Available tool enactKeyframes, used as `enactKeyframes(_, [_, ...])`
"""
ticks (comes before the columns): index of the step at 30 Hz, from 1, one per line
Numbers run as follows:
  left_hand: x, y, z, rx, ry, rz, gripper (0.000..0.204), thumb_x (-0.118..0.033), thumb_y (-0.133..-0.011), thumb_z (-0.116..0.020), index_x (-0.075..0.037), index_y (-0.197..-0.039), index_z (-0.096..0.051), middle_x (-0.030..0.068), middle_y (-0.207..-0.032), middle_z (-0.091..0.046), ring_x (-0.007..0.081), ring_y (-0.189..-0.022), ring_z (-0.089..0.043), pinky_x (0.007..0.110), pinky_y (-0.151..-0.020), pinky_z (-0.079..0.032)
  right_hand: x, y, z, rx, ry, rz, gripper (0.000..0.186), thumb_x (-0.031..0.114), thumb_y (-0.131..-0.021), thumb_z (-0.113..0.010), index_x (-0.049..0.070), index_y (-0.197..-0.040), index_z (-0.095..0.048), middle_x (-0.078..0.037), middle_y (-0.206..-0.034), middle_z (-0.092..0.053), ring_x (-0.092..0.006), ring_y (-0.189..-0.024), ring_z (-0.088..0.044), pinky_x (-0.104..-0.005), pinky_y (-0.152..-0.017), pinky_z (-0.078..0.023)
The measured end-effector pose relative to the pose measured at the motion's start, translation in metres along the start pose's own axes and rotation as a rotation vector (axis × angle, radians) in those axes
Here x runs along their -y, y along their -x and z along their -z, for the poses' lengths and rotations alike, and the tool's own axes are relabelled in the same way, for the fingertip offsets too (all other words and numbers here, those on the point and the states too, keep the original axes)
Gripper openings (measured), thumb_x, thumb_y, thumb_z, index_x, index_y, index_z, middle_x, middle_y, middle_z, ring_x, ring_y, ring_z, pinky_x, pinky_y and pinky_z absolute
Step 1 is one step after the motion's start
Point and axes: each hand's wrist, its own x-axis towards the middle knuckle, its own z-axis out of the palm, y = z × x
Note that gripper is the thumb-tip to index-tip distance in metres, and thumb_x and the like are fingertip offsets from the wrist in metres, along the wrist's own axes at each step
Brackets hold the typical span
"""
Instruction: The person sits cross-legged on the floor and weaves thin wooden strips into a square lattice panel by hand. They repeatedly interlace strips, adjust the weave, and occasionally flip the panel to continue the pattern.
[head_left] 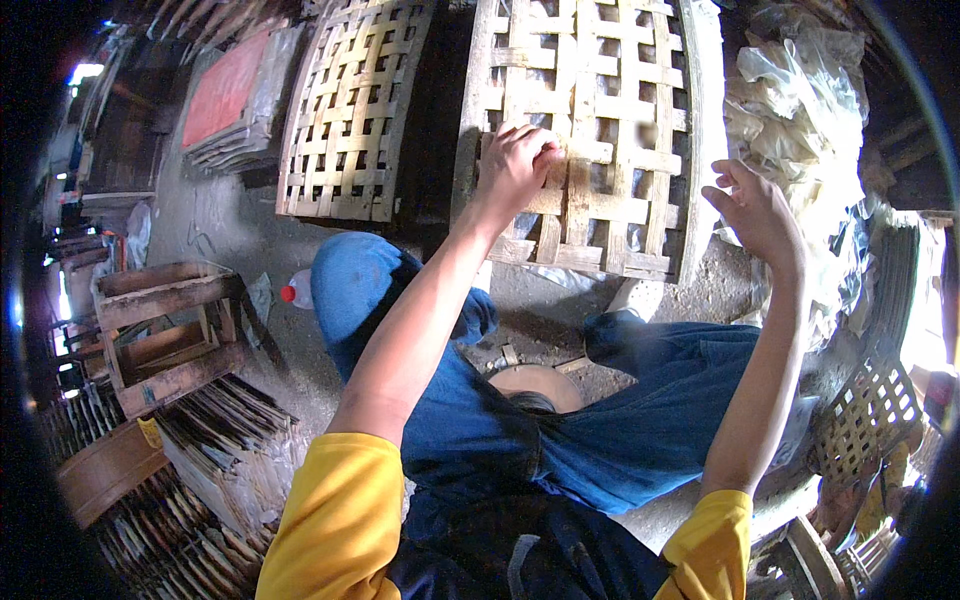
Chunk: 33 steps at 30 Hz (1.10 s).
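In front of me stands a wooden-framed panel (602, 208) woven from flat pale strips in an open lattice, brightly lit at its upper part. My left hand (518, 165) is over the left half of the lattice, its fingers curled in. Whatever those fingers hold, if anything, is hidden. My right hand (757, 208) is raised just beyond the panel's right edge, thumb and fingers apart, with nothing seen in it. A second woven panel (350, 110) stands to the left, apart from both hands.
Crumpled clear plastic sheeting (800, 120) is heaped at the right. To the left are a wooden stand (170, 300), stacked sheets (225, 440) and a pile with a red top (225, 85). A red-capped bottle (298, 289) lies beside my left knee. A lattice basket (865, 420) is at lower right.
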Motion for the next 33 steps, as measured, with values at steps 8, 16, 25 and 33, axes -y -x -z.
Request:
enactKeyframes(8, [0.000, 0.003, 0.000, 0.036, -0.058, 0.031, 0.017, -0.023, -0.093, -0.067, -0.008, -0.086, -0.066, 0.0094, -0.085, -0.069, 0.0290, -0.082, -0.064, 0.043, -0.081, -0.046, 0.002, 0.001, -0.002, -0.003, -0.009, 0.012, 0.044, 0.032, -0.092, -0.072, 0.008, -0.128, -0.063, -0.019, -0.117, -0.070, -0.0288, -0.095, -0.073, -0.0411, -0.081, -0.058])
enactKeyframes(16, [0.006, 0.001, -0.004, 0.031, -0.079, 0.094, 0.017, -0.024, -0.091, -0.069, -0.007, -0.089, -0.067, 0.0078, -0.080, -0.067, 0.0269, -0.078, -0.065, 0.041, -0.078, -0.048, -0.002, 0.008, 0.000, -0.033, -0.004, 0.006, 0.044, 0.031, -0.093, -0.071, 0.006, -0.128, -0.062, -0.019, -0.115, -0.071, -0.0279, -0.090, -0.074, -0.0405, -0.079, -0.058])
enactKeyframes(25, [0.035, -0.004, 0.059, -0.480, 0.172, 0.540, 0.018, -0.011, -0.085, -0.077, -0.002, -0.094, -0.064, 0.0100, -0.086, -0.072, 0.0177, -0.078, -0.069, 0.033, -0.073, -0.056, -0.007, 0.013, -0.001, -0.016, -0.026, 0.025, 0.042, 0.031, -0.094, -0.069, 0.008, -0.128, -0.062, -0.018, -0.117, -0.071, -0.0282, -0.091, -0.074, -0.0405, -0.082, -0.057])
enactKeyframes(33, [0.052, 0.029, 0.093, -0.312, -0.363, 0.709, 0.026, -0.027, -0.081, -0.083, -0.007, -0.083, -0.067, 0.0086, -0.079, -0.072, 0.0268, -0.072, -0.070, 0.041, -0.069, -0.054, 0.000, 0.017, 0.000, -0.029, -0.022, 0.039, 0.044, 0.033, -0.094, -0.069, 0.009, -0.131, -0.061, -0.017, -0.119, -0.070, -0.0286, -0.101, -0.072, -0.0408, -0.084, -0.057])
